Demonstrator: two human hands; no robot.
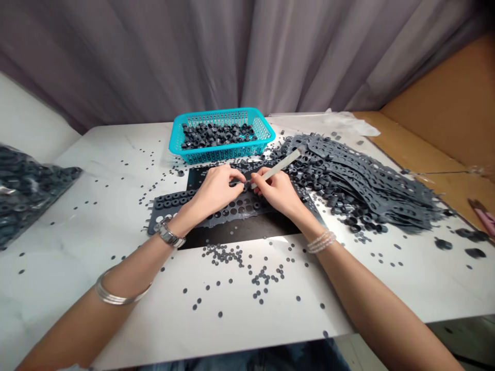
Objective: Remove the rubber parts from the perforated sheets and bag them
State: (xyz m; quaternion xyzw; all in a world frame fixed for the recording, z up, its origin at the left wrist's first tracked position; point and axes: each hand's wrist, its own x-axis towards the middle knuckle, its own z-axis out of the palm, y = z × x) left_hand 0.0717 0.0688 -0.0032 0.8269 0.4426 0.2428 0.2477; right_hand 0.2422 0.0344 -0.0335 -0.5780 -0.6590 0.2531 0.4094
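Note:
A dark rubber sheet (181,203) full of punched rings lies flat on a black mat (247,229) in the middle of the white table (116,170). My left hand (216,188) rests on the sheet with its fingers pinched on the rubber near the sheet's far edge. My right hand (276,190) is closed round a pale flat stick tool (280,165), whose lower tip meets the sheet right beside my left fingertips. The stick's free end points up and to the right.
A turquoise basket (266,131) holding several black rubber rings stands behind the sheet. A big heap of spent rubber sheets (367,180) lies to the right. A clear bag of rings (23,185) sits at the left. Small black punched discs (263,278) litter the table. Brown cardboard (436,154) borders the right.

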